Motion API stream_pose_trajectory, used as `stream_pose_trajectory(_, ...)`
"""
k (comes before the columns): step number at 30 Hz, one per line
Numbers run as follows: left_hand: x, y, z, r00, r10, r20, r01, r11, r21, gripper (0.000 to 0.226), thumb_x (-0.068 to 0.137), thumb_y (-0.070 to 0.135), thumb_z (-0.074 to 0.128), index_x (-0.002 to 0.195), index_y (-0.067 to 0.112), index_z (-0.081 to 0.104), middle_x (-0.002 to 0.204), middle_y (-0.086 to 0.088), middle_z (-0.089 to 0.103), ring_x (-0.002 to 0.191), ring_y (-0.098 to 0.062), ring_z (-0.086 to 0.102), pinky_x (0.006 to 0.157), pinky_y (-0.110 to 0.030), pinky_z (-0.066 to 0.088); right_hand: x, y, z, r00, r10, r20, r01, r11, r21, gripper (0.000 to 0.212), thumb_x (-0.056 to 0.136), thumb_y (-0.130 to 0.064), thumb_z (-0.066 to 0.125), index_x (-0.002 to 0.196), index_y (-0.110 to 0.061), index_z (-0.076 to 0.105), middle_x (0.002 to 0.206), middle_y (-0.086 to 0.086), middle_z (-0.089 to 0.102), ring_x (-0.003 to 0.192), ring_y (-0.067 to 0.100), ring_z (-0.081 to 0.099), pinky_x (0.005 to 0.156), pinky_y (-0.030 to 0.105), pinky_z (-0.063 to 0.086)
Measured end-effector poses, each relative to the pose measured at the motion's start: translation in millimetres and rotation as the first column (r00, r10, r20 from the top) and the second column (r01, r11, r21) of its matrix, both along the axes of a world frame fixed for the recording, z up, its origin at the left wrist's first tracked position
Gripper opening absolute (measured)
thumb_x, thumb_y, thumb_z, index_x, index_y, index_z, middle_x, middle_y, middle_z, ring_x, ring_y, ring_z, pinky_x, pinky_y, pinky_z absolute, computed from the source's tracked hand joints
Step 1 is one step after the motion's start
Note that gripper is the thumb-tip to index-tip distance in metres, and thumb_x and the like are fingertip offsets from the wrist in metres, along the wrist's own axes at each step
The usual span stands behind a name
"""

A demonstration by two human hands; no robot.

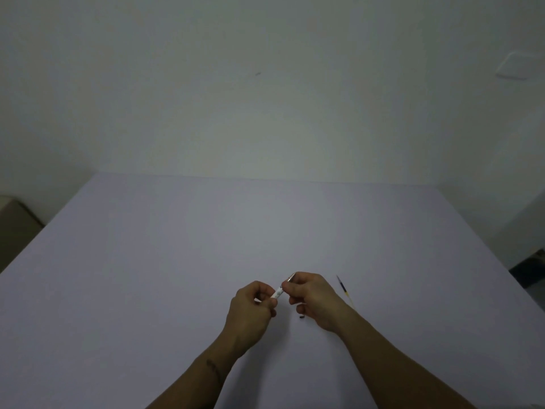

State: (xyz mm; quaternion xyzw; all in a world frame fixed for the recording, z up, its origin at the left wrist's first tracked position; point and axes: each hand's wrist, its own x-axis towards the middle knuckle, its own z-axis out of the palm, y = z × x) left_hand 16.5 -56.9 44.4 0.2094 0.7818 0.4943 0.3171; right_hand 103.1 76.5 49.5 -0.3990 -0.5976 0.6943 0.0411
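**A:** As you look down through the head camera, your left hand (253,302) curls its fingers round the lower end of a slim white plastic pen barrel (278,293). Your right hand (312,296) pinches the upper end, where a silvery metal tip (292,277) pokes out past your fingers.

**B:** And where do you have that barrel?

**A:** You hold it tilted between both hands, just above the pale lilac tabletop (147,261), near its front middle.

**B:** What lies beside you?

**A:** A thin ink refill (344,290), dark blue running to yellow, lies flat on the table just right of your right hand. A small dark piece (301,317) lies under that hand, too small to tell what it is.
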Motion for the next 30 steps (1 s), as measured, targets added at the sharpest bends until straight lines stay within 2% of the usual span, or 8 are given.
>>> stream_pose_trajectory(2, 0.4, 0.0, 0.3, 1.0, -0.007, -0.001, 0.007, 1.0, 0.009, 0.005, 0.091, 0.009, 0.062, 0.091, 0.011, 0.067, 0.081, -0.003, 0.066, 0.071, -0.019, 0.069, 0.073, -0.034, 0.06, -0.6, -0.3, -1.5, 1.0, -0.011, 0.01, 0.011, 1.0, 0.01, 0.012, 0.087, -0.015, 0.069, 0.075, -0.014, 0.068, 0.068, 0.003, 0.057, 0.063, 0.016, 0.054, 0.054, 0.028, 0.04)
stream_pose_trajectory(5, 0.0, -0.3, 0.6, 1.0, -0.008, -0.015, 0.009, 1.0, 0.013, 0.006, 0.091, 0.008, 0.062, 0.091, 0.011, 0.067, 0.082, -0.004, 0.066, 0.071, -0.019, 0.068, 0.073, -0.034, 0.06, 0.6, -1.5, 0.9, 0.999, -0.009, -0.036, 0.008, 0.999, -0.032, 0.005, 0.088, -0.013, 0.066, 0.088, -0.013, 0.071, 0.072, 0.003, 0.059, 0.064, 0.016, 0.054, 0.053, 0.027, 0.041)
stream_pose_trajectory(8, 0.0, -0.9, 1.5, 1.0, 0.004, -0.023, -0.004, 1.0, 0.011, 0.007, 0.091, 0.009, 0.061, 0.089, 0.012, 0.067, 0.083, -0.003, 0.066, 0.072, -0.019, 0.069, 0.07, -0.031, 0.058, 3.1, 1.5, 3.3, 0.994, -0.011, -0.109, -0.003, 0.991, -0.133, 0.023, 0.09, -0.002, 0.059, 0.105, -0.012, 0.074, 0.076, 0.003, 0.063, 0.064, 0.016, 0.053, 0.054, 0.026, 0.041)
stream_pose_trajectory(11, 0.2, -0.7, 1.8, 1.0, 0.003, -0.016, -0.003, 1.0, 0.004, 0.007, 0.091, 0.009, 0.062, 0.089, 0.013, 0.067, 0.083, -0.003, 0.067, 0.071, -0.017, 0.068, 0.068, -0.029, 0.057, 4.9, 2.4, 2.9, 0.996, -0.012, -0.089, 0.001, 0.993, -0.119, 0.022, 0.091, -0.001, 0.057, 0.095, -0.01, 0.077, 0.073, 0.002, 0.062, 0.065, 0.016, 0.054, 0.055, 0.026, 0.042)
stream_pose_trajectory(15, 1.9, -1.3, 0.0, 1.0, -0.008, -0.016, 0.008, 1.0, -0.004, 0.008, 0.091, 0.009, 0.062, 0.087, 0.014, 0.067, 0.083, -0.003, 0.067, 0.07, -0.017, 0.069, 0.07, -0.031, 0.059, 2.8, -1.0, -0.1, 0.999, -0.026, -0.019, 0.025, 0.999, -0.046, 0.01, 0.09, -0.014, 0.066, 0.082, -0.008, 0.069, 0.067, 0.003, 0.055, 0.063, 0.016, 0.052, 0.054, 0.027, 0.04)
stream_pose_trajectory(20, -1.3, -2.4, 0.6, 1.0, -0.006, -0.022, 0.005, 1.0, -0.003, 0.009, 0.091, 0.009, 0.062, 0.087, 0.015, 0.066, 0.083, -0.004, 0.068, 0.072, -0.018, 0.07, 0.07, -0.032, 0.059, 4.0, -2.2, 1.5, 0.998, -0.031, -0.054, 0.027, 0.996, -0.081, 0.005, 0.089, -0.01, 0.065, 0.09, -0.009, 0.07, 0.067, 0.001, 0.056, 0.062, 0.016, 0.052, 0.052, 0.026, 0.04)
stream_pose_trajectory(23, -3.0, -1.9, 2.5, 1.0, 0.005, -0.024, -0.005, 1.0, -0.005, 0.009, 0.091, 0.009, 0.062, 0.086, 0.016, 0.066, 0.083, -0.004, 0.068, 0.073, -0.019, 0.07, 0.068, -0.03, 0.059, 5.7, 1.0, 2.8, 0.995, -0.023, -0.095, 0.011, 0.993, -0.12, 0.026, 0.089, 0.0, 0.058, 0.101, -0.013, 0.076, 0.068, 0.0, 0.059, 0.064, 0.017, 0.053, 0.054, 0.027, 0.042)
stream_pose_trajectory(30, -0.4, -0.7, 3.7, 1.0, -0.016, -0.022, 0.016, 1.0, -0.009, 0.008, 0.092, 0.009, 0.061, 0.088, 0.013, 0.066, 0.082, -0.004, 0.067, 0.072, -0.017, 0.069, 0.061, -0.022, 0.051, 3.5, -0.3, 0.3, 0.999, -0.033, -0.038, 0.032, 0.999, -0.024, 0.02, 0.089, -0.006, 0.06, 0.079, -0.014, 0.075, 0.065, 0.001, 0.058, 0.064, 0.018, 0.053, 0.058, 0.031, 0.04)
